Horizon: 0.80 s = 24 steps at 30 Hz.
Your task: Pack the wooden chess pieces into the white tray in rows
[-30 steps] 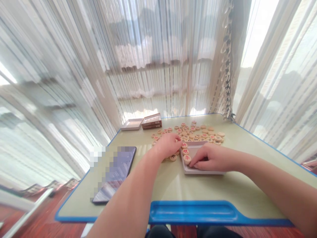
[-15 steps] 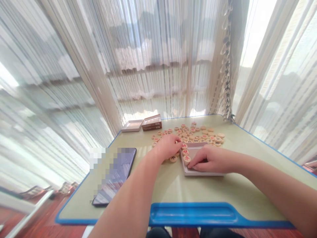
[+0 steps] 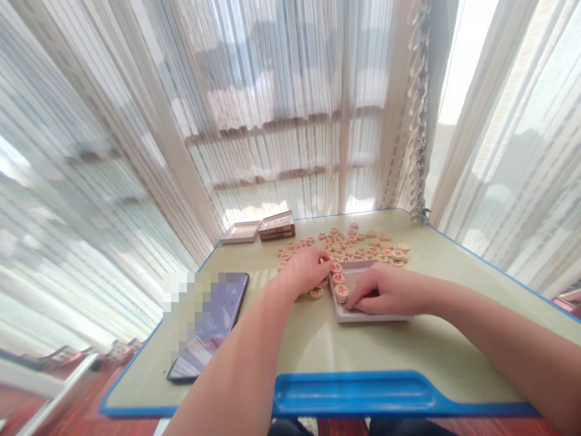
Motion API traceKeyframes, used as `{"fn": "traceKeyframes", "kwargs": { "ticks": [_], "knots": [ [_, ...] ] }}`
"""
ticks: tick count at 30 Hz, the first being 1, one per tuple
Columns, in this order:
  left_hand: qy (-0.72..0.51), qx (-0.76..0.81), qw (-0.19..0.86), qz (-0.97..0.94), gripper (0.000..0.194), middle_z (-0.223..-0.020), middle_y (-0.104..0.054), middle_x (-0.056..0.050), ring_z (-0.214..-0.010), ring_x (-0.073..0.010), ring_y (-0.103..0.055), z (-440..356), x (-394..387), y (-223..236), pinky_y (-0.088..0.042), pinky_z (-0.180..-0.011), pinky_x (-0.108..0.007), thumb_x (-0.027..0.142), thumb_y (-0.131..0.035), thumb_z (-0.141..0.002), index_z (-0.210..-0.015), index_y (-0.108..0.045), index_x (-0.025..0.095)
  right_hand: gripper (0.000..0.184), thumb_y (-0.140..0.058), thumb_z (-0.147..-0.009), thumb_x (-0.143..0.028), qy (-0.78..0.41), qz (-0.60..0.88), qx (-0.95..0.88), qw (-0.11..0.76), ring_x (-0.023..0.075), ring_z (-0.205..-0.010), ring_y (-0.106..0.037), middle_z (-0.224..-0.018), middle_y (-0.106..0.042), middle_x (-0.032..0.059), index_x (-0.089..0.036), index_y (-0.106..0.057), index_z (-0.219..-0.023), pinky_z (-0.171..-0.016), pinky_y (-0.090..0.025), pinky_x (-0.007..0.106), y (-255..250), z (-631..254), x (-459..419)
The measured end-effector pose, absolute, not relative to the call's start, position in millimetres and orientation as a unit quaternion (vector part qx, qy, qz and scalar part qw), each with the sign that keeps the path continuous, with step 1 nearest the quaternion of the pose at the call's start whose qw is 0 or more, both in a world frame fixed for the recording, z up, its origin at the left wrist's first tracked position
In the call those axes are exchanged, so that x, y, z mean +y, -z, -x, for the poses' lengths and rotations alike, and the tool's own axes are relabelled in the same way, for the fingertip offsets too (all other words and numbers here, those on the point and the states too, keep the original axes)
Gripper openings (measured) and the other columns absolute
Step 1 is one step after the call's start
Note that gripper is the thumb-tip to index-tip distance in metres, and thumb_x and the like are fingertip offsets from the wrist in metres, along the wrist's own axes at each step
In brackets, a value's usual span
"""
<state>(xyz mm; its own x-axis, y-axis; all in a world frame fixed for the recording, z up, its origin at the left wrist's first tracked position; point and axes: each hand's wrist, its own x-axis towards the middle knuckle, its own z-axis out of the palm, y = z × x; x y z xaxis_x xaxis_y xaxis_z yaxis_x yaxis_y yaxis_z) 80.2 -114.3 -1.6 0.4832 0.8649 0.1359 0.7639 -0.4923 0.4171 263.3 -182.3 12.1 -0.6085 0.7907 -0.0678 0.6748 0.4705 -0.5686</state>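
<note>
My left hand (image 3: 306,269) is closed at the far left corner of a shallow white box tray (image 3: 376,318). Its curled fingers are on a wooden Chinese chess piece there, partly hidden by them. Three round pieces with red characters line the tray's left side; the nearest is a red-marked piece (image 3: 341,293). Inside the tray, my right hand (image 3: 390,290) has its fingers bent and pressed together, fingertips low beside that nearest piece. Whatever is under those fingertips is hidden. A black-marked piece (image 3: 316,292) lies on the table just left of the tray.
Many loose chess pieces (image 3: 349,251) are spread behind the tray on the pale green table (image 3: 454,339). Another white tray (image 3: 240,232) and stacked boxes (image 3: 278,225) stand at the back left. A phone (image 3: 227,312) lies left. A blue trough (image 3: 354,390) edges the front.
My right fingertips have shifted slightly away from the nearest piece in the tray. The phone's screen now shows a time. My left hand stays in nearly the same place.
</note>
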Motion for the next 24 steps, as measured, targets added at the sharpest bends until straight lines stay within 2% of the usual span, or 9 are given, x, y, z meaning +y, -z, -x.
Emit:
{"fn": "traceKeyframes", "kwargs": {
  "ticks": [4,9,24],
  "knots": [
    [-0.158,0.484,0.166,-0.845,0.027,-0.076,-0.066,0.000,-0.069,-0.0145,-0.057,-79.4,-113.0,1.4,-0.042,-0.062,-0.024,0.038,-0.048,-0.075,-0.086,-0.068,0.023,0.027,-0.047,-0.071,-0.018,-0.250,0.467,-0.839,0.122,0.0142,-0.062,-0.058,-0.067,-0.069,-0.0018,-0.023,-0.073,-0.074,-0.061,-0.042,0.024,-10.2,-264.3,-179.3],
    [-0.136,0.493,0.194,-0.837,0.025,-0.075,-0.065,0.000,-0.069,-0.0156,-0.057,-78.9,-113.3,-3.1,-0.041,-0.058,-0.024,0.036,-0.052,-0.071,-0.085,-0.068,0.023,0.029,-0.047,-0.074,-0.023,-0.176,0.529,-0.808,0.191,0.0153,-0.065,-0.058,-0.071,-0.069,-0.0008,-0.024,-0.073,-0.087,-0.062,-0.042,0.026,-10.8,-264.1,-176.5],
    [-0.131,0.477,0.214,-0.842,0.034,-0.062,-0.059,0.000,-0.059,-0.0142,-0.054,-77.4,-113.1,-1.1,-0.035,-0.049,-0.024,0.043,-0.058,-0.066,-0.089,-0.068,0.020,0.036,-0.046,-0.077,-0.028,-0.178,0.540,-0.804,0.175,0.0141,-0.058,-0.052,-0.063,-0.064,-0.0010,-0.028,-0.069,-0.105,-0.058,-0.039,0.025,-7.3,-266.1,-174.1]
  ]
}}
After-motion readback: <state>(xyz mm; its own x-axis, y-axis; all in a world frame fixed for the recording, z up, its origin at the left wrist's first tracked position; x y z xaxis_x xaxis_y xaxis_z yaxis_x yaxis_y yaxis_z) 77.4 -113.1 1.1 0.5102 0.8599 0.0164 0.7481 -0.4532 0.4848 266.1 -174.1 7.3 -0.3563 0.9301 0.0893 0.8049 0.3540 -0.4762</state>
